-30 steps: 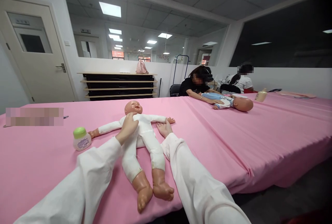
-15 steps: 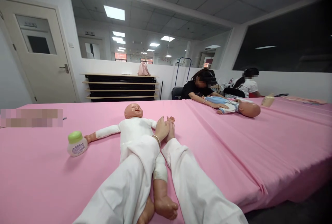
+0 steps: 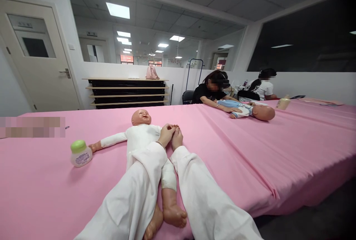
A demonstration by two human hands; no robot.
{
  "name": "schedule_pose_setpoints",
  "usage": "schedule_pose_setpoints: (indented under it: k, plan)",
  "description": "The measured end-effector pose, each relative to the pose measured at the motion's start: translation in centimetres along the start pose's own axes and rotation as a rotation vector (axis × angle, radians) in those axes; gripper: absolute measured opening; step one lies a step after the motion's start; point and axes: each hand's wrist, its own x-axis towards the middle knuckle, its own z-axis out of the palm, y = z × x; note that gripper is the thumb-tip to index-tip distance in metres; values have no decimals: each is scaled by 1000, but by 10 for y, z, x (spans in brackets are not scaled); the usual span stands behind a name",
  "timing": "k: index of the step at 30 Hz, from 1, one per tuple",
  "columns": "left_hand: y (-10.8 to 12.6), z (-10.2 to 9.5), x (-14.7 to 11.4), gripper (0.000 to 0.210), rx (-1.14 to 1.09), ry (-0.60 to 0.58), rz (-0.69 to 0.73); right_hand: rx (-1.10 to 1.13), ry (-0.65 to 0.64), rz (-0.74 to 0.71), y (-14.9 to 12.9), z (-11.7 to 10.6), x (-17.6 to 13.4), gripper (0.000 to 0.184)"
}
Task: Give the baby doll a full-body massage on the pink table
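Observation:
A baby doll (image 3: 141, 134) in a white bodysuit lies on its back on the pink-covered table, head away from me. My left hand (image 3: 167, 134), with a beaded bracelet at the wrist, is closed round the doll's hand on the right side of its body. Against it, my right hand (image 3: 177, 139) grips the same small hand, whose fingertips barely show between mine. My white sleeves cover part of the doll's trunk and one leg. The doll's other arm stretches left, its hand touching a jar with a green lid (image 3: 80, 153).
A co-worker in black (image 3: 207, 93) leans over another doll (image 3: 241, 109) in blue and white at the far right. Near that doll stands a beige bottle (image 3: 283, 102). Another person in white (image 3: 261, 88) sits behind. The pink cloth's edge (image 3: 278, 206) drops off at right.
Both my hands have shifted slightly left and nearer the doll's body, and the doll's fingers are now more covered by mine. The whole view has moved slightly too.

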Motion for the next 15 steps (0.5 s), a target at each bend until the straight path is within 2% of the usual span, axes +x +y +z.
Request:
schedule_pose_setpoints:
  k: [3, 7, 11, 15]
  plan:
    - [-6, -9, 15, 36, 17, 24, 3, -31, 31, -64, -1, 1, -3, 29]
    - [-11, -10, 24, 35, 34, 30, 0, -130, 0, -92, -12, 1, -7, 32]
    - [-12, -7, 31, 35, 42, 25, -11, -154, 31, -36, -23, -2, -10, 32]
    - [-11, -6, 36, 36, 39, 28, -20, -74, -7, 1, -17, -4, -7, 34]
